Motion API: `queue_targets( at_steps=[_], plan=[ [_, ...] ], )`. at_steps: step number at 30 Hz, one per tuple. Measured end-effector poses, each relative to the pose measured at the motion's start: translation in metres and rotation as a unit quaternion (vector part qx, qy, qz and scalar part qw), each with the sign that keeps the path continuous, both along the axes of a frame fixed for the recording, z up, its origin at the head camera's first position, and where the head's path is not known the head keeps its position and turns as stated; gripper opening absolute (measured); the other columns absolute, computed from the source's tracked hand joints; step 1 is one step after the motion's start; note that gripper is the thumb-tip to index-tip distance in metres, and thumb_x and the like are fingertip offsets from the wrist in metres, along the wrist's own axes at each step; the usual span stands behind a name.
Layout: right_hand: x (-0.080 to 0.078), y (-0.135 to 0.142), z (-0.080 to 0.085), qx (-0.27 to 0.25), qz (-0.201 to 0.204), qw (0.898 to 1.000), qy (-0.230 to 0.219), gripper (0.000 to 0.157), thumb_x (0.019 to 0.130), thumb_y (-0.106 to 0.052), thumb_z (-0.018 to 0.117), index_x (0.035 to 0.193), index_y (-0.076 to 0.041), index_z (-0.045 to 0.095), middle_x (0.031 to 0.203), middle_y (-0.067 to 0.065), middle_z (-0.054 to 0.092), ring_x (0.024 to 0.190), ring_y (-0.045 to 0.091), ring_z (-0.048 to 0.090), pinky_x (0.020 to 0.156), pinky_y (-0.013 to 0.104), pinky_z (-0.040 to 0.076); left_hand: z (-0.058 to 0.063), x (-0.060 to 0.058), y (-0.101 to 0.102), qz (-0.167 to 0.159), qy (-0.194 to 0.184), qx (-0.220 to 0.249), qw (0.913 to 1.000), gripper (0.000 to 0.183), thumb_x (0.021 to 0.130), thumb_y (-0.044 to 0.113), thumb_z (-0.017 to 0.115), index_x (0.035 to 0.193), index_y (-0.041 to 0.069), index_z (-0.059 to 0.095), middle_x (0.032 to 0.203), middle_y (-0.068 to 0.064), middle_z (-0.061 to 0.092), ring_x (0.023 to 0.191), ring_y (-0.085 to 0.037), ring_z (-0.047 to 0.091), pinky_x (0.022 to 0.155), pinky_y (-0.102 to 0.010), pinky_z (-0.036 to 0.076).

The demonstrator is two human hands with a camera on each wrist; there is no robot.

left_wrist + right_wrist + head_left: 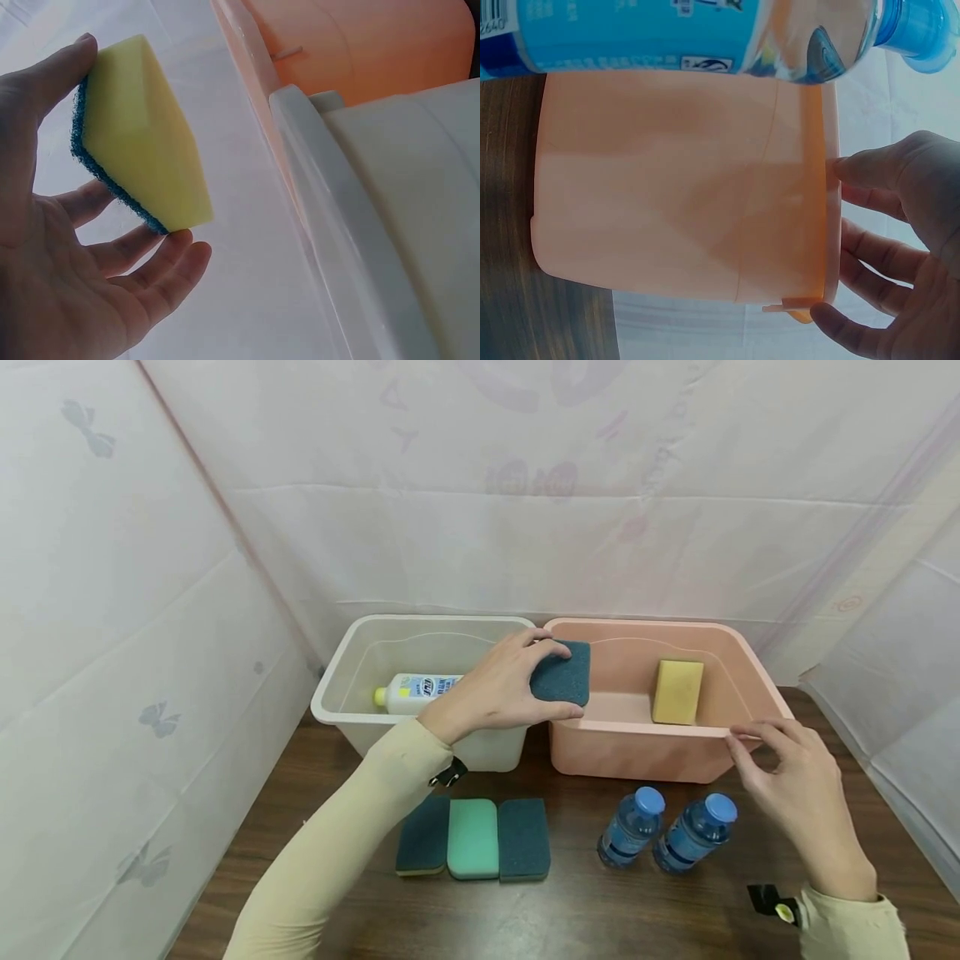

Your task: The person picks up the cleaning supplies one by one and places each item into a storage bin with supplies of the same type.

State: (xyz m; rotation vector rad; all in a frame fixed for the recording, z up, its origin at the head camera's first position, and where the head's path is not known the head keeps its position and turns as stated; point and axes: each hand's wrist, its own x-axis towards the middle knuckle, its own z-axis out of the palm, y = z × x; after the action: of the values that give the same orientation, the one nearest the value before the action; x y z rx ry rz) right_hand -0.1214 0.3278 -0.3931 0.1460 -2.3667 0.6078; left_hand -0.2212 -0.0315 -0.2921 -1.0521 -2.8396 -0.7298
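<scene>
Two-layer sponge, aloft in left hand, above the left end of pink bin as seen from the head. Dark scouring face toward the head camera; yellow foam on the other side, plain in the left wrist view. Tilted there, apart from both bin rims. Cannot tell height above the bin floor.

Left grip: a pinch on the sponge, opened to about the breadth of the block, thumb at the near edge, forefinger toward the far edge.

Inside pink bin, toward the right end: yellow sponge, standing on end. At the front right corner: right hand, nearly closed between thumb and forefinger, with hold of the rim only; other fingers loosely spread along it.

Just left of pink bin: white bin. Lying in it, yellow cap to the left: white bottle, partly hidden behind the left hand.

In front of white bin, flat on dark wooden table, a side-by-side row: dark sponge, mint sponge, second dark sponge. Farther right, before pink bin, near each other: two blue-capped bottles, both upright. Behind everything: pale printed sheeting.
</scene>
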Motion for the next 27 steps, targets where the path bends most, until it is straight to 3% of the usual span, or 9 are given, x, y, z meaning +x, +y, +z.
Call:
queue_targets(
  at_steps=[7,16,27],
  plan=[
    [-0.001,-0.003,0.000,0.003,0.004,1.000,0.009,0.016,0.087,-0.003,0.082,0.102,0.003,0.079,0.103,0.025,0.073,0.101,0.049,0.061,0.082,0.065,0.040,-0.001,-0.007,0.005,0.004,-0.003,-0.013,0.9999,0.074,0.089,0.060,0.079,0.150,0.022,0.059,0.172,-0.005,0.036,0.144,-0.029,0.047,0.111,-0.046,0.049],
    [-0.001,-0.004,0.000,0.001,0.006,1.000,0.005,0.017,0.087,-0.004,0.081,0.102,0.004,0.078,0.105,0.027,0.072,0.104,0.051,0.060,0.085,0.068,0.041,-0.003,-0.016,0.015,0.010,-0.008,-0.037,0.9992,0.075,0.090,0.062,0.077,0.151,0.023,0.058,0.171,-0.005,0.037,0.146,-0.030,0.047,0.113,-0.045,0.048],
    [-0.002,-0.004,0.000,-0.003,0.009,1.000,0.013,0.016,0.088,-0.004,0.081,0.102,0.003,0.079,0.106,0.027,0.073,0.103,0.050,0.060,0.084,0.067,0.041,-0.008,-0.030,0.036,0.012,-0.019,-0.031,0.9993,0.076,0.089,0.064,0.076,0.151,0.024,0.058,0.166,-0.003,0.042,0.141,-0.026,0.050,0.113,-0.042,0.049]
  ],
)
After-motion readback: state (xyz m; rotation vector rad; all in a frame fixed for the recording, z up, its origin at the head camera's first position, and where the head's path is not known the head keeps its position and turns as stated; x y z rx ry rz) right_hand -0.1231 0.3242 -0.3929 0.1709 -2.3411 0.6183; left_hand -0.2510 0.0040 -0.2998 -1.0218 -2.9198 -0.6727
